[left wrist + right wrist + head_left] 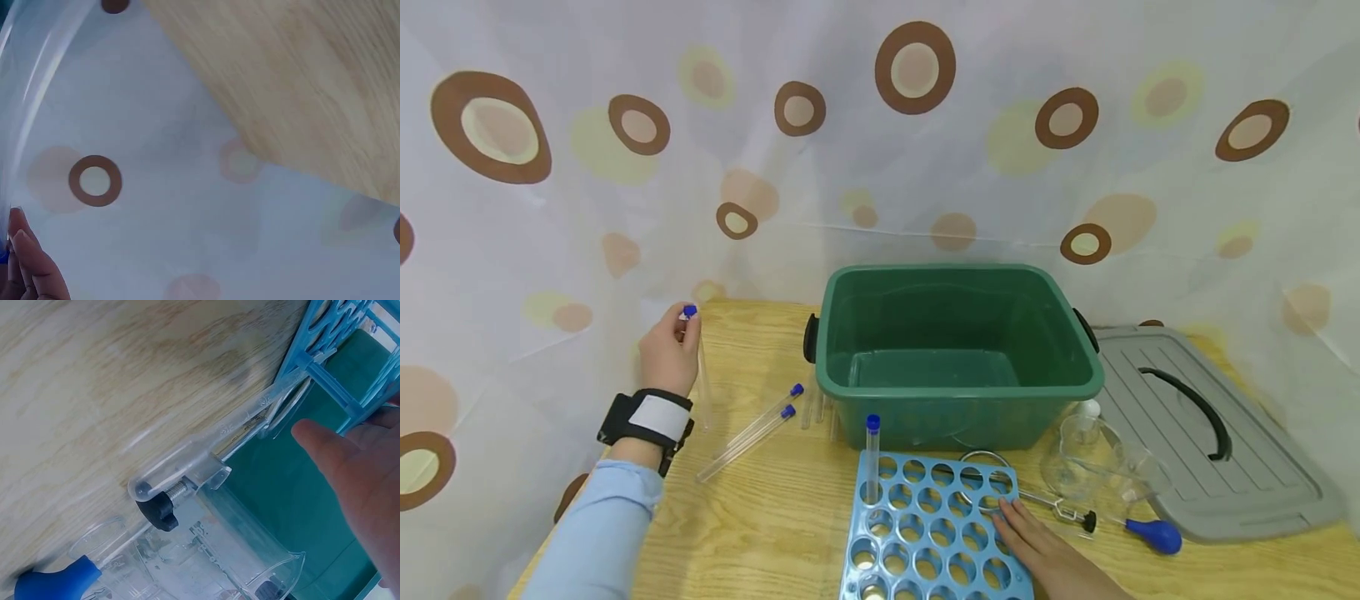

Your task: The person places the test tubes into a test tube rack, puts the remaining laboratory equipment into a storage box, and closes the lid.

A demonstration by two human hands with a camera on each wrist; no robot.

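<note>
At the left of the head view, my left hand [670, 354] pinches a clear test tube [703, 375] near its blue cap, and the tube hangs downward. The left wrist view shows only the fingertips [37, 265] and the clear tube [39, 94] at its edge. My right hand [1048, 554] rests with straight fingers on the right edge of the blue test tube rack [880, 575]. In the right wrist view, the thumb [325, 447] extends beside the rack [331, 387]. One blue-capped tube [872, 458] stands upright in the rack's far left part.
Two blue-capped tubes [752, 437] lie on the wooden table [760, 525]. Behind the rack stands a green tub [955, 417]. To the right are a ring clamp [1037, 498], glass beakers [1075, 467], a blue rubber bulb [1156, 535] and a grey lid [1217, 492].
</note>
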